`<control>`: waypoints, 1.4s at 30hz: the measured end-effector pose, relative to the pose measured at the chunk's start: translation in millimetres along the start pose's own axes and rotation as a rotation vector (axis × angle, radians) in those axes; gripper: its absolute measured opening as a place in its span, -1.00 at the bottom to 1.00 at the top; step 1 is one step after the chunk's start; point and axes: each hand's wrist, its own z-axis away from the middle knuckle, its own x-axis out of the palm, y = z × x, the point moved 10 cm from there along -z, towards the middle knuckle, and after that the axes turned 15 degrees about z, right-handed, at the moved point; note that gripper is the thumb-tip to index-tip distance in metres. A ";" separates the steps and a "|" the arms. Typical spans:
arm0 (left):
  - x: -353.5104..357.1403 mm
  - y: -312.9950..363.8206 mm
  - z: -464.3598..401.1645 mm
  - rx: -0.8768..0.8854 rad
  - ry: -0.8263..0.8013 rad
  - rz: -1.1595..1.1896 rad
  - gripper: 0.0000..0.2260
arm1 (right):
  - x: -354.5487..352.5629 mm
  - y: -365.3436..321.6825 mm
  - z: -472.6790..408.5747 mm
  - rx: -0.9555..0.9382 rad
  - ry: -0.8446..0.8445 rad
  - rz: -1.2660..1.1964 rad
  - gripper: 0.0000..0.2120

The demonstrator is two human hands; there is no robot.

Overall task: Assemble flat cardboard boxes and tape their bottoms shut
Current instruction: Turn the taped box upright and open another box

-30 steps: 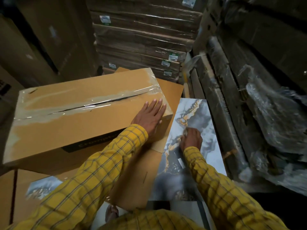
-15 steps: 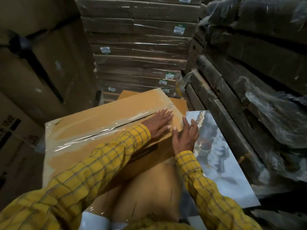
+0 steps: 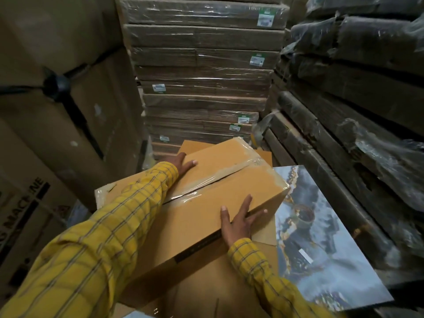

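An assembled brown cardboard box (image 3: 202, 219) lies in front of me with its seam upward. Clear tape (image 3: 206, 181) runs along that seam and wraps over the ends. My left hand (image 3: 181, 162) rests flat on the top at the far edge, fingers straight. At the near right edge my right hand (image 3: 238, 222) has its fingers spread, the thumb on the top face and the other fingers against the side. Yellow checked sleeves cover both arms and hide part of the box's left half.
Flat cardboard sheets (image 3: 206, 292) lie under the box. A marbled grey board (image 3: 321, 249) sits to the right. Shrink-wrapped bundles of flat boxes (image 3: 202, 88) are stacked behind, large cartons (image 3: 68, 115) stand at left, and dark wrapped bundles (image 3: 355, 115) at right.
My left hand slid from the box's right end to its far edge. My right hand went from the right end to the near side. The box has turned and my view has lifted.
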 end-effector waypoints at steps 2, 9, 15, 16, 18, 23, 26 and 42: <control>-2.7 -2.3 1.3 0.013 0.012 -0.014 -0.19 | -6.1 -1.4 -9.2 0.021 0.017 0.000 -0.17; -6.2 -13.3 24.7 -0.071 -0.014 0.011 -0.16 | -34.3 -3.8 -72.8 -0.090 -0.033 0.159 -0.37; 8.3 -6.7 47.9 -0.165 0.033 0.010 -0.10 | -56.8 -2.6 -132.5 -0.171 -0.116 0.182 -0.33; 12.7 -3.6 52.5 -0.186 0.033 0.018 -0.08 | -61.8 -1.7 -140.0 -0.165 -0.127 0.203 -0.30; 24.3 3.3 59.7 -0.219 0.027 0.067 -0.06 | -72.0 -0.7 -151.3 -0.144 -0.159 0.275 -0.24; 41.6 18.8 76.6 -0.257 0.042 0.171 -0.06 | -88.8 8.0 -172.8 -0.077 -0.189 0.422 -0.27; 33.8 19.4 75.2 -0.245 0.044 0.233 -0.06 | -87.3 9.5 -170.7 -0.008 -0.181 0.410 -0.31; -93.9 81.7 71.9 -0.043 0.291 0.724 0.01 | -174.7 -93.0 -157.9 -0.095 0.002 0.172 0.07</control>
